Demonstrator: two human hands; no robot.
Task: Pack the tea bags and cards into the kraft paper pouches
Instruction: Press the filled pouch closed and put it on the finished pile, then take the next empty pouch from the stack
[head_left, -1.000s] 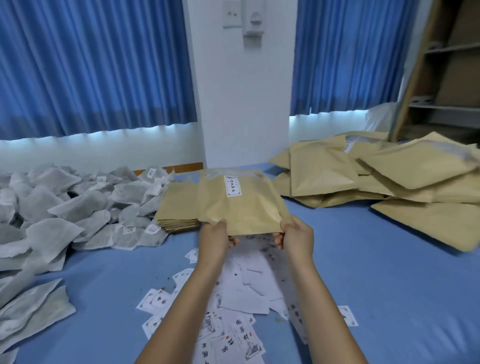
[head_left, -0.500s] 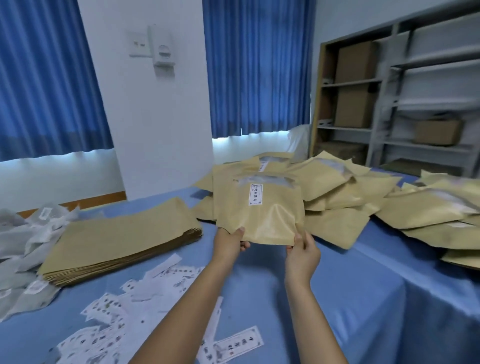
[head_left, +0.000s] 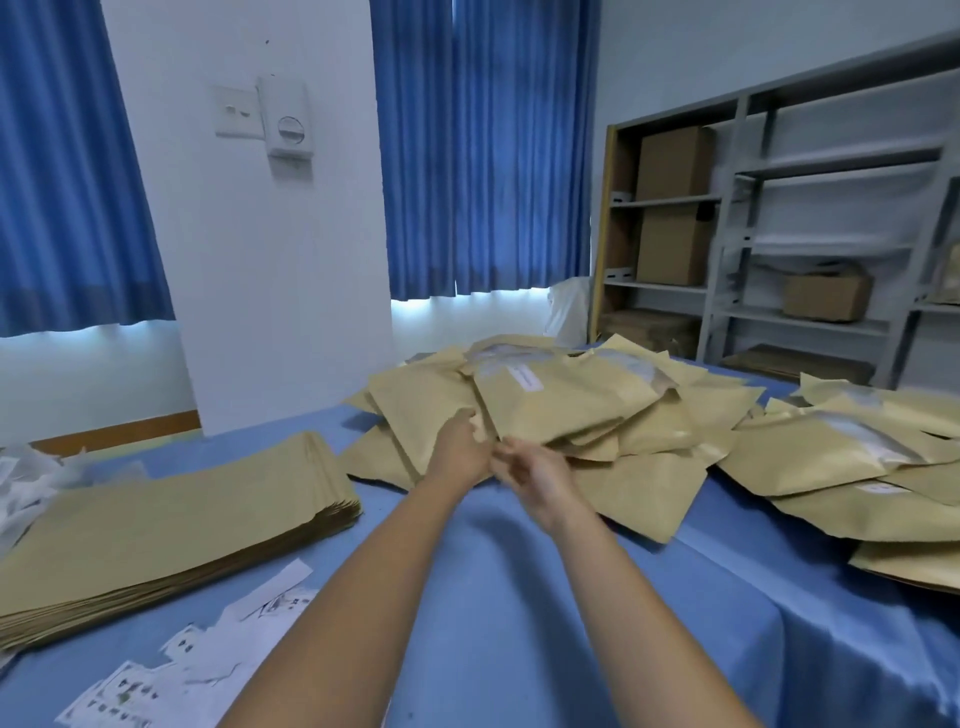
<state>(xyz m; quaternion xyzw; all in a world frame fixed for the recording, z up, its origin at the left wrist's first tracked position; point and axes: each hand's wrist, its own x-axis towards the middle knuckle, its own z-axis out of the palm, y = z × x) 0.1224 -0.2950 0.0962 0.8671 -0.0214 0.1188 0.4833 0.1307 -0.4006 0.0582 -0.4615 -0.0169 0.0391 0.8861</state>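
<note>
A filled kraft pouch (head_left: 566, 405) with a white label lies on top of a heap of filled pouches (head_left: 639, 488) at the far middle of the table. My left hand (head_left: 457, 449) is at the pouch's lower left corner, fingertips by its edge. Close beside it, my right hand (head_left: 535, 475) is blurred, with loose fingers that hold nothing. A flat stack of empty kraft pouches (head_left: 171, 519) lies to the left. Printed cards (head_left: 208, 665) are scattered at the lower left. White tea bags (head_left: 31, 478) show at the left edge.
A blue cloth (head_left: 519, 623) covers the table and drops off at the right front. More filled pouches (head_left: 857, 467) are piled at the right. Grey shelves (head_left: 779, 234) with cardboard boxes stand behind them. A white pillar (head_left: 270, 260) and blue curtains are at the back.
The view has swung right. Both hands carried the labelled pouch from above the cards to the heap of filled pouches, where it now lies; the hands have drawn together at its corner.
</note>
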